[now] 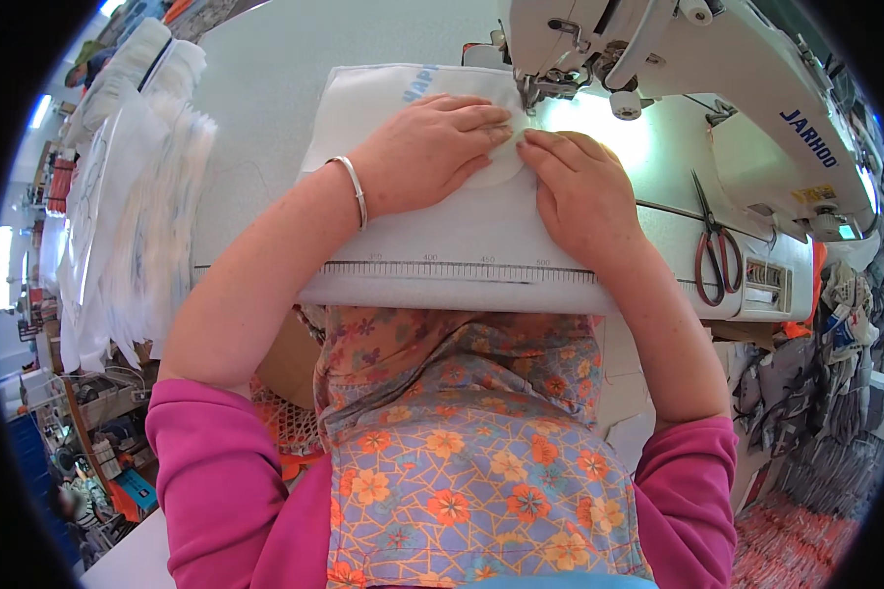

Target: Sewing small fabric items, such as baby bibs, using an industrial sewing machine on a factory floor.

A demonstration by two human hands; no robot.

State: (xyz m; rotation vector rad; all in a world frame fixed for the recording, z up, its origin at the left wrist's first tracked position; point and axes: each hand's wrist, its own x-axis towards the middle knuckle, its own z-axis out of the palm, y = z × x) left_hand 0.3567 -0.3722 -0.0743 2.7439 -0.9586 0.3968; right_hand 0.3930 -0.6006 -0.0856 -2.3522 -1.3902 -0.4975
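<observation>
- One white piece [352, 110] with blue print, one sewing machine [737, 74], one pair of scissors [711, 227].
- The white piece lies beneath the left hand [427, 152], near the presser foot [528, 98].
- The left hand rests flat, unclenched, fingers extended; the right hand [589, 194] angles inward, fingers bent; whether it pinches, I cannot tell.
- Pale table [265, 108], ruler strip [462, 270] along its front; white stack [133, 201] leftward.
</observation>
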